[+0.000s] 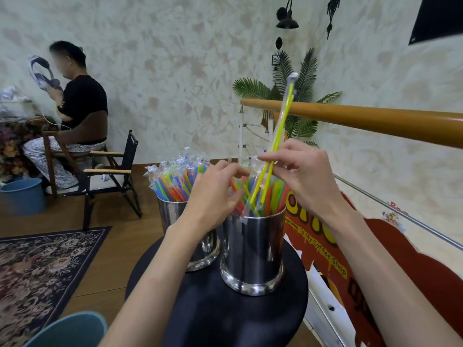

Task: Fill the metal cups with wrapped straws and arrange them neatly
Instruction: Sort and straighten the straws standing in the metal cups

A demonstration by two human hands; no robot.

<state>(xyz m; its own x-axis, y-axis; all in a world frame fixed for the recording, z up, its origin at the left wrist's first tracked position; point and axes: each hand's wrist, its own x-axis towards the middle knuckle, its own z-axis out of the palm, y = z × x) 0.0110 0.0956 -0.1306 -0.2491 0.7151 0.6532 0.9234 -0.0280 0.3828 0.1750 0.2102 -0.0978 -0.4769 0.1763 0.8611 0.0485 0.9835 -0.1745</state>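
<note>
Two shiny metal cups stand on a small round black table (213, 309). The near cup (253, 256) holds several coloured wrapped straws. The far cup (172, 216) is packed with wrapped straws (175, 176). My right hand (300, 181) pinches two yellow wrapped straws (280, 121); their lower ends sit inside the near cup and their tops slant up to the right. My left hand (215, 196) hovers over the near cup's left rim with fingers curled among the straws there; I cannot tell whether it grips any.
An orange wooden handrail (375, 118) crosses behind the cups on the right, with a red sign (325, 251) below it. A person sits on a chair (75, 126) at the far left. A folding chair (110, 176), blue buckets (22, 196) and a patterned rug (37, 271) lie left.
</note>
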